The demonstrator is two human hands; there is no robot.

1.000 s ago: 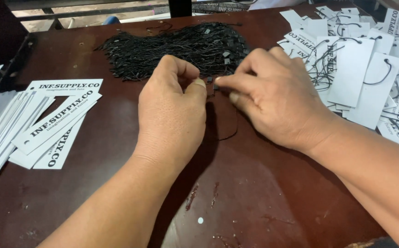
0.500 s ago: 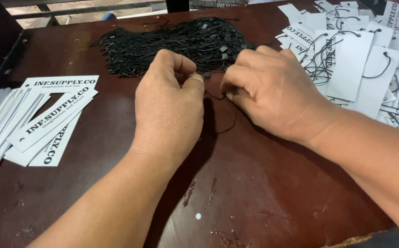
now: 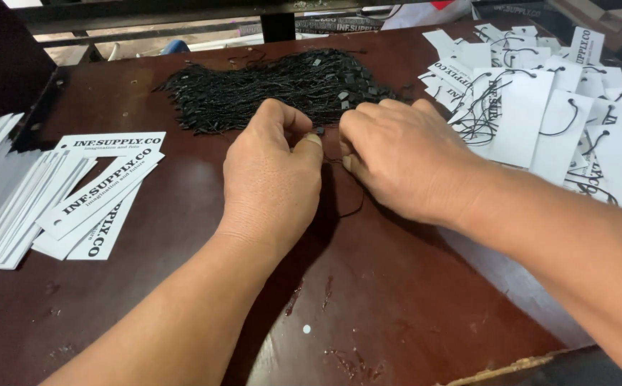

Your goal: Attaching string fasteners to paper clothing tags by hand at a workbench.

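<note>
My left hand [image 3: 271, 171] and my right hand [image 3: 400, 154] meet at the middle of a dark brown table [image 3: 182, 236], fingertips pinched together on one thin black string [image 3: 350, 207] that loops down between them. Just beyond my fingers lies a heap of black strings with small black clasps [image 3: 275, 86]. Whatever else sits between my fingertips is hidden by the fingers.
A fanned stack of white printed card tags [image 3: 75, 196] lies at the left. At the right is a spread of white tags with black string loops attached [image 3: 540, 114]. The table's chipped front edge [image 3: 497, 368] runs along the lower right.
Both hands have stayed pinched together on the string near the heap, shifting only slightly. The string loop hangs a little lower between them.
</note>
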